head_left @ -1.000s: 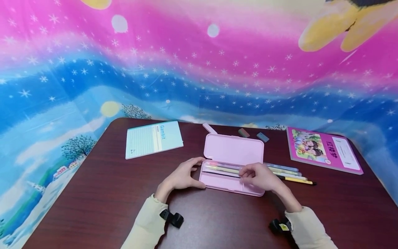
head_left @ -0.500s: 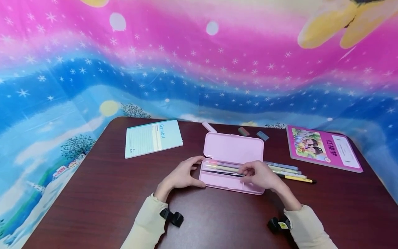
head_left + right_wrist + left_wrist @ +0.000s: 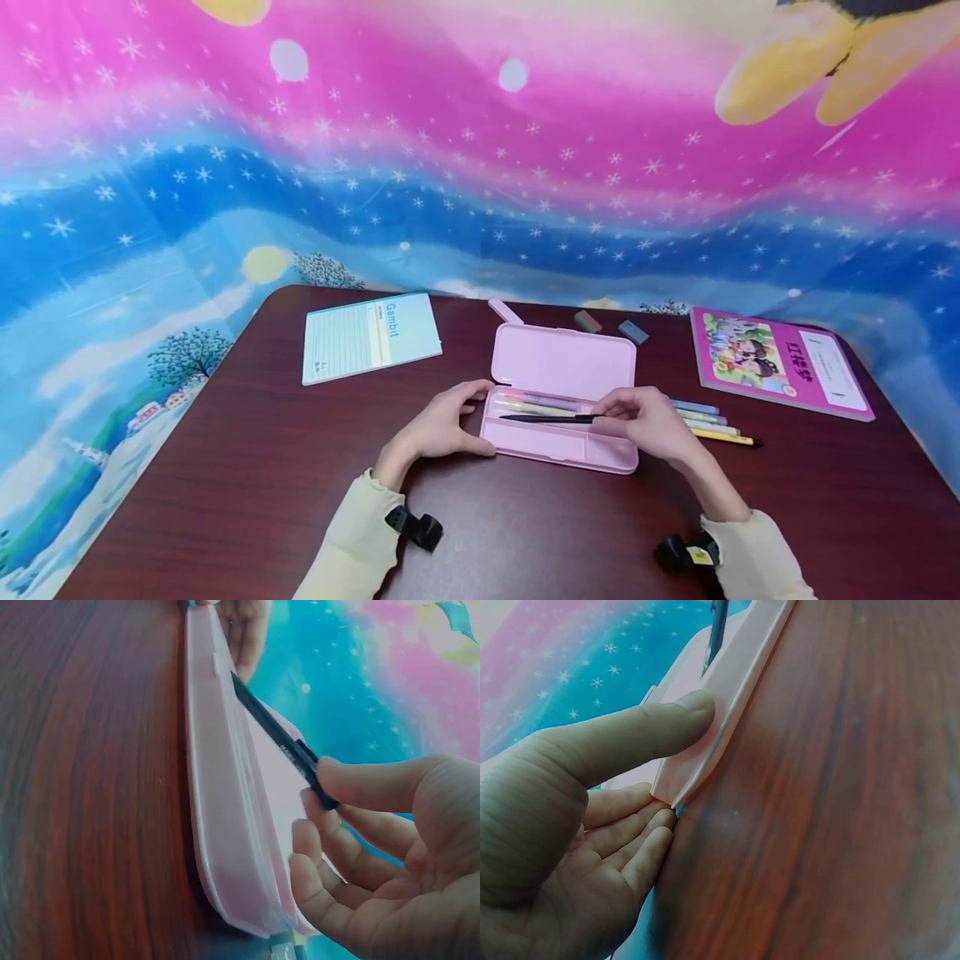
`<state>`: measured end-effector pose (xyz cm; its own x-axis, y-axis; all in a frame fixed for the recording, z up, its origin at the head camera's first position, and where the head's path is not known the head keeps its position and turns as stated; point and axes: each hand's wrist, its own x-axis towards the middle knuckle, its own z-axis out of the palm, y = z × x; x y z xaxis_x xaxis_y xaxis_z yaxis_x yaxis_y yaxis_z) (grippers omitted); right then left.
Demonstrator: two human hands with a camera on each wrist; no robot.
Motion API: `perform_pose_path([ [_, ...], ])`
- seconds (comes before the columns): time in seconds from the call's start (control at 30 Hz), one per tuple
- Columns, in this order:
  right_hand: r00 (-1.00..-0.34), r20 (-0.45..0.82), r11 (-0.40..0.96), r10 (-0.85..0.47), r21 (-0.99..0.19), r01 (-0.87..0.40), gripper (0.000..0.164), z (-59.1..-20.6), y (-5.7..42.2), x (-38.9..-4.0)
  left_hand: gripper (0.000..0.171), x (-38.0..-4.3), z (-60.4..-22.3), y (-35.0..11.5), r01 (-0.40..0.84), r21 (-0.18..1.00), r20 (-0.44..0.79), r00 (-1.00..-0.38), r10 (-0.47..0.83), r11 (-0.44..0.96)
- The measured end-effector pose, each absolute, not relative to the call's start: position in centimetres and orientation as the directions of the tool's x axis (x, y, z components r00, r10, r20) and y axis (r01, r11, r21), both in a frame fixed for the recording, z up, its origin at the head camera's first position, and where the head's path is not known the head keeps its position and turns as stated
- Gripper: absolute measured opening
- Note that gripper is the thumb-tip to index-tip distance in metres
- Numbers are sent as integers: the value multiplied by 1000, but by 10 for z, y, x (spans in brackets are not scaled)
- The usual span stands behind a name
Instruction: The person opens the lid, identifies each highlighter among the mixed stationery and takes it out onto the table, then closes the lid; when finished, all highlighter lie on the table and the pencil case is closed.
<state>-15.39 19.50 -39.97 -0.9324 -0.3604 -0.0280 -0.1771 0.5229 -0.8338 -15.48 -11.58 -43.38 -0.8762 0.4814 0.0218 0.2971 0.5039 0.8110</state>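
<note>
Brace the case [image 3: 534,435] with the left hand [image 3: 442,422] at its left end: the thumb bears on the near-left corner and the fingers lie round to the far-left corner, so the hand grasps the case end between them. This hold should limit sliding; press lightly to avoid tilting the case on the table [image 3: 525,537]. Handle the black pen [image 3: 551,419] with the right hand [image 3: 647,423], whose thumb and forefinger pinch it close to its right end, near the clip, while the other fingers bend loosely below. The pen is over the case, near the divider between the far and near compartments, its slim end directed left; whether that end touches the case cannot be told. Because the pinch is at one end, the free end is likely to dip or swing; control it by aligning the pen with the long side and moving it slowly. Hold the free end clear of the coloured pens [image 3: 536,408] in the far compartment, which could roll if nudged. Allow the right wrist room above the loose pens [image 3: 718,434] lying right of the case, and avoid knocking the raised lid [image 3: 564,360] at the far side.
</note>
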Motion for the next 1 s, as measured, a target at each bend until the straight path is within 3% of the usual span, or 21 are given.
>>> perform_pose_path([
  [0.3, -972, -56, 321, -226, -947, -20, 27, -386, 210, -152, 81, -156, -435, -115, 308, 801, 29, -877, 480, 513],
  [0.5, -975, -86, 128, -204, -990, 61, 8, -375, 215, -153, 82, -156, -435, -116, 310, 804, 35, -876, 481, 507],
  [0.63, -974, -72, 73, -213, -996, 58, 7, -366, 219, -152, 82, -157, -435, -116, 309, 803, 33, -877, 479, 510],
  [0.73, -976, -43, 88, -213, -996, 25, 9, -363, 225, -150, 82, -156, -435, -116, 305, 802, 28, -878, 477, 514],
  [1.0, -989, -2, 284, -148, -958, -41, 23, -365, 253, -136, 82, -156, -435, -116, 309, 804, 32, -875, 482, 508],
])
